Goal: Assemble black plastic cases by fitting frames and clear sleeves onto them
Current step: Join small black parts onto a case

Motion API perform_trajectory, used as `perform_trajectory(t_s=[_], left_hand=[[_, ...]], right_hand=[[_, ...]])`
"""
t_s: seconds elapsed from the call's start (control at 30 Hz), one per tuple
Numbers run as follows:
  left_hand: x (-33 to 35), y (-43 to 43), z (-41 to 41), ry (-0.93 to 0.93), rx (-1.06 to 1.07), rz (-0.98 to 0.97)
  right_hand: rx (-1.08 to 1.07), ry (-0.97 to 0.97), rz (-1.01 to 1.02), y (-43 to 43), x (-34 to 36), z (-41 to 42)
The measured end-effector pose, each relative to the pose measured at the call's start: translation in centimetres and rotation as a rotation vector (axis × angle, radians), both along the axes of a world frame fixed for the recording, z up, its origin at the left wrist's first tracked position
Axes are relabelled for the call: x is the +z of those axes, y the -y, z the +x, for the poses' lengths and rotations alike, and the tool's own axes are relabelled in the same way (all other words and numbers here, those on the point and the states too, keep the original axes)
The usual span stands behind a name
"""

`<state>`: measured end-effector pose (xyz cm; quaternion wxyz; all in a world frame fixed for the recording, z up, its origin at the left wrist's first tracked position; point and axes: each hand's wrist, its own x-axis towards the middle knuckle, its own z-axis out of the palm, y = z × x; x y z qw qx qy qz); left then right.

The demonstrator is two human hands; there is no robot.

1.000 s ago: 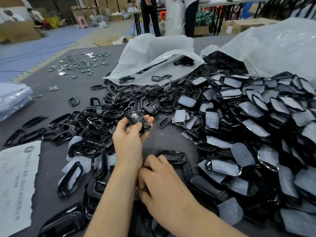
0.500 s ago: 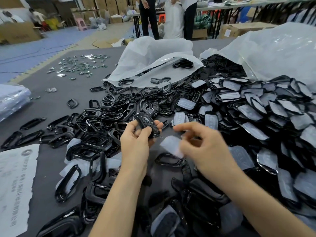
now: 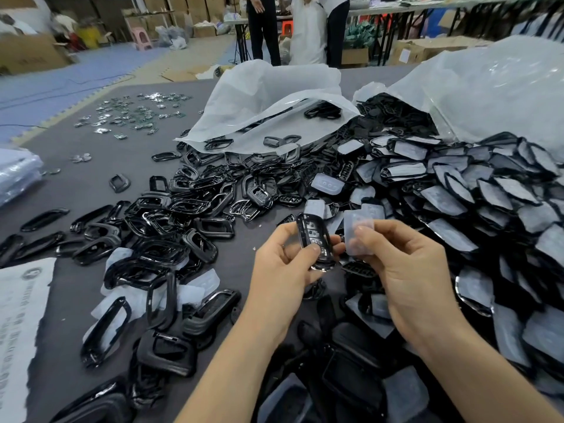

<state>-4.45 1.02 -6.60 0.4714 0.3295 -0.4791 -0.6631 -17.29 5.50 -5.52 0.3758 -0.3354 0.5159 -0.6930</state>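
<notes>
Glossy black case point(image 3: 314, 239), translucent soft sleeve point(image 3: 358, 235)

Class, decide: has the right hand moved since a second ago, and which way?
Yes. The right hand has lifted off the table, away toward the white bag, now pinching a clear sleeve.
</notes>
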Motion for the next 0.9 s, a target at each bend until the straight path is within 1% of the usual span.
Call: perform_trajectory(t_s=[0.1, 0.33, 0.5, 0.6, 0.7, 0.77, 0.83, 0.9], left_hand=[[-0.1, -0.2, -0.2, 0.008, -0.022, -0.012], [-0.4, -0.3, -0.3, 0.121, -0.026, -0.099], [-0.5, -0.4, -0.4, 0.166, -0.025, -0.112], [-0.7, -0.5, -0.5, 0.197, -0.002, -0.159], [-0.9, -0.4, -0.5, 0.284, 0.048, -0.26], [-1.0, -0.4, -0.7, 0.299, 0.052, -0.284], [-1.1, -0.4, -0.7, 0.288, 0.052, -0.282], [-1.2, -0.5, -0.8, 0.263, 0.046, -0.278]], right_hand=[[0.005, -0.01, 0.004, 0.0, 0.2, 0.2], [0.055, 0.013, 0.014, 0.0, 0.3, 0.0], [0.055, 0.035, 0.002, -0.1, 0.3, 0.1], [0.023, -0.051, -0.006, -0.1, 0.3, 0.0], [0.018, -0.142, -0.028, 0.0, 0.7, -0.2], [0.074, -0.146, -0.069, -0.1, 1.1, -0.3], [0.18, -0.152, -0.111, -0.3, 1.5, -0.2], [0.241, -0.245, -0.121, -0.6, 1.7, -0.1]])
